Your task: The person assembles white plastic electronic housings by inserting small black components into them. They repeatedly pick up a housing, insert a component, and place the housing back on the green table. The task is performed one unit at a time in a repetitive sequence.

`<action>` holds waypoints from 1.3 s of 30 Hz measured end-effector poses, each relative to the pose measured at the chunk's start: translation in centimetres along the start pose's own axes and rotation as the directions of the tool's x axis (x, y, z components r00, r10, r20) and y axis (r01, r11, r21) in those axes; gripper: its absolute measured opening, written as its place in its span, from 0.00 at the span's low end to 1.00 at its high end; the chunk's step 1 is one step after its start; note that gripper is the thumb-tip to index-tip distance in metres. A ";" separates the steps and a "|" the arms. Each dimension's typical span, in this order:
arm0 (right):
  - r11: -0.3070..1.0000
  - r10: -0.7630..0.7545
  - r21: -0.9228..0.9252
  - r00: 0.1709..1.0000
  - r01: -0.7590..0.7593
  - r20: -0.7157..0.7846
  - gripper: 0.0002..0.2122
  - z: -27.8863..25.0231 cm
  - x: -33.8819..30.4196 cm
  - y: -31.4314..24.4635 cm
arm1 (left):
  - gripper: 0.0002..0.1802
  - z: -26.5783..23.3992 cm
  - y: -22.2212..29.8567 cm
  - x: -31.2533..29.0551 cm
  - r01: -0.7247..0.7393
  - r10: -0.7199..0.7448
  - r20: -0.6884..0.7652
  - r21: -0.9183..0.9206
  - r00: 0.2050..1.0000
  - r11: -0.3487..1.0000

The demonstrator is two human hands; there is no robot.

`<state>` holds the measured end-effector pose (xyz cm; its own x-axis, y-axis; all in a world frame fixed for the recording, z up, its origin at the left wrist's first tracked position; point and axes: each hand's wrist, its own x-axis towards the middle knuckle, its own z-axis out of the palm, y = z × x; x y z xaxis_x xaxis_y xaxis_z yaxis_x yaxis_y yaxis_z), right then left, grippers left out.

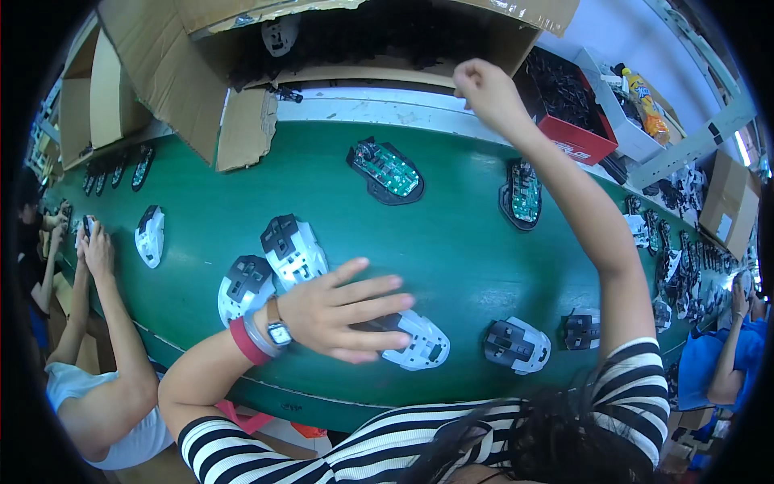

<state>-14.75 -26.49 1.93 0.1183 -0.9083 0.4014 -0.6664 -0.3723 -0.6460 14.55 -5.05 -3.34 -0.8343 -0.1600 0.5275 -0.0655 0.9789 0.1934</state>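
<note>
My left hand (pixel 347 310) is spread flat, its fingers stretched to the right over a white and dark-grey computer mouse shell (pixel 423 345), partly covering it. Whether the palm touches the shell cannot be seen. Two similar mouse shells, one (pixel 294 250) behind the other (pixel 244 286), lie left of this hand. Raised at the far side, my right hand (pixel 492 93) has its fingers curled in at the front edge of a large cardboard box (pixel 355 74). Anything inside those fingers is hidden. Mouse bases with green circuit boards, one (pixel 389 171) in the middle and one (pixel 524 194) beside my right forearm, rest on the green table.
More shells (pixel 518 345) (pixel 582 329) lie near my right elbow, and another shell (pixel 150 236) at left. Dark parts fill the cardboard box and a red box (pixel 576 145). A co-worker's hands (pixel 95 250) are at left; another person (pixel 730 355) sits at right.
</note>
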 end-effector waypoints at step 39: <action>0.996 -0.006 -0.090 0.997 0.014 0.083 0.13 1.1 0.1 3.4 | 0.35 -2.7 4.3 -0.7 0.087 -0.846 0.303 -0.951 0.438 -0.296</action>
<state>-16.20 -28.07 -0.88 0.1830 -0.9187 0.3501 -0.7280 -0.3659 -0.5797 16.35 -1.03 -0.64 -0.4758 -0.8602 -0.1837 0.4676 -0.4242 0.7755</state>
